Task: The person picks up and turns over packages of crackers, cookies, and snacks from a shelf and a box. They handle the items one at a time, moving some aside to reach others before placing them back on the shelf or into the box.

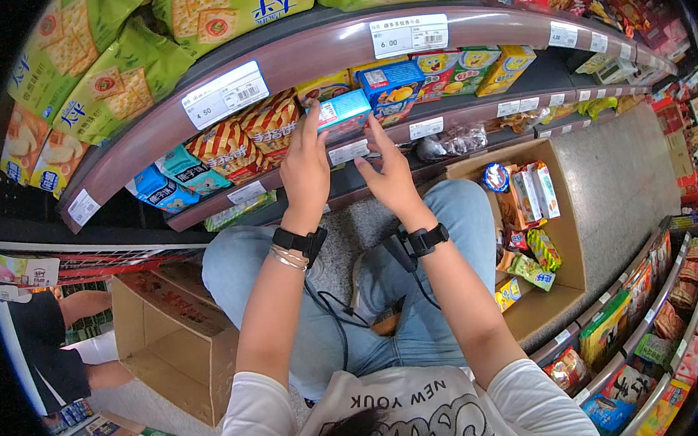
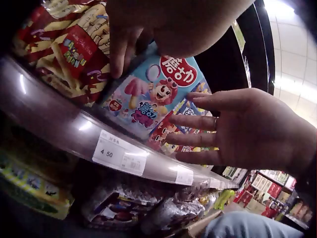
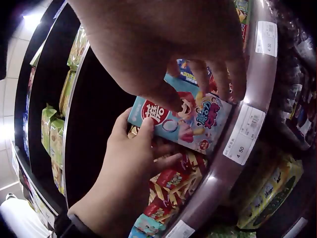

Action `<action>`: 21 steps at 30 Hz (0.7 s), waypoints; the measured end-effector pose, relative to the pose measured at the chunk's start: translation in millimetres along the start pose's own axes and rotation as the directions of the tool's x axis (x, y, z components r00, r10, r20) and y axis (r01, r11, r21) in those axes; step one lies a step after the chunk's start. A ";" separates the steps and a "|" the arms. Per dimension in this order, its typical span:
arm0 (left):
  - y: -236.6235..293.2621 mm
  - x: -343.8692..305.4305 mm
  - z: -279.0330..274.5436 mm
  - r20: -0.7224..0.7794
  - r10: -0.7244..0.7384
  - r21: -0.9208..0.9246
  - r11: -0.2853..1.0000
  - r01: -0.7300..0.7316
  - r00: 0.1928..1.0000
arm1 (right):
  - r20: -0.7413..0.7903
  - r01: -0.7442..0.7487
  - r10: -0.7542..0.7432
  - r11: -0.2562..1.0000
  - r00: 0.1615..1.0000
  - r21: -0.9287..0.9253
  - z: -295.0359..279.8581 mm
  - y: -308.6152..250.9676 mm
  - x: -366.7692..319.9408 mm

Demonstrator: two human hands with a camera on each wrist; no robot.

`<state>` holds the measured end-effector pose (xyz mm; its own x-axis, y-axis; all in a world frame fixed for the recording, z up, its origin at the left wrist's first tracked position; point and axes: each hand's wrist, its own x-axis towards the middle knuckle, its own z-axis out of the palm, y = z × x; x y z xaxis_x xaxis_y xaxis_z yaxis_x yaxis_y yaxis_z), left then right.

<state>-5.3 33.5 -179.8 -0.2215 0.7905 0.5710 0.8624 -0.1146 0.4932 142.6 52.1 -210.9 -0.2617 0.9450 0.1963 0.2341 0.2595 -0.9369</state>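
A light blue snack box [image 1: 344, 112] with a cartoon figure and a red label stands at the front of a shelf. In the right wrist view, my left hand [image 3: 116, 171] pinches its corner, the thumb on the printed front and a finger behind the edge. At the box's other side is my right hand [image 1: 391, 178], its fingers fairly straight and spread, palm towards the box in the left wrist view. Red-and-yellow striped snack bags [image 1: 275, 125] line up on the left of the box, and a dark blue snack box [image 1: 392, 87] adjoins it on the right.
Price tags [image 1: 226, 95] run along the curved shelf edges [image 1: 311, 53]. Green cracker bags [image 1: 238, 9] fill the shelf above. An open carton [image 1: 565, 201] with assorted snacks stands at my right knee, another cardboard box [image 1: 162, 347] at my left. A person's leg [image 1: 103, 375] shows at far left.
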 end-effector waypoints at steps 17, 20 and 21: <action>-1.4 0.2 -2.6 -0.032 -0.026 -0.042 0.999 0.024 0.999 | 0.020 -0.061 0.061 0.998 0.998 0.011 1.3 0.0 0.1; -3.5 -1.8 -1.5 0.021 -0.043 -0.007 0.999 0.043 0.999 | 0.030 -0.120 0.119 0.993 0.992 0.011 -2.9 -6.6 2.1; -2.4 -1.6 -1.7 0.041 -0.042 -0.002 0.999 0.042 0.998 | 0.027 -0.102 0.102 0.995 0.994 0.008 -2.6 -3.8 2.1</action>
<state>-7.8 31.4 -180.8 -0.2388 0.8184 0.5227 0.8515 -0.0823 0.5179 143.6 53.6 -206.1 -0.2614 0.9608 0.0921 0.2519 0.1600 -0.9544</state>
